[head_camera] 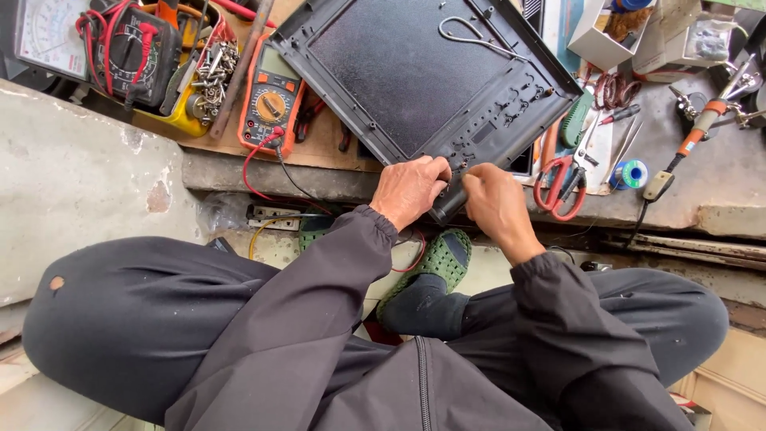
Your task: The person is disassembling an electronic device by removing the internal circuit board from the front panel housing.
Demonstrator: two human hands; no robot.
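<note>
Your left hand (408, 190) and right hand (496, 206) meet at the near corner of a flat black plastic laptop panel (415, 72), which lies tilted on the table (718, 183) with that corner overhanging the table's front edge. The fingers of both hands are curled shut around a dark cylindrical tool handle (447, 206) held against the corner. Clutter crowds the panel — an orange multimeter (271, 100) just to its left, red-handled scissors (562, 179) just to its right. Open room lies only below the edge, above your crossed legs.
</note>
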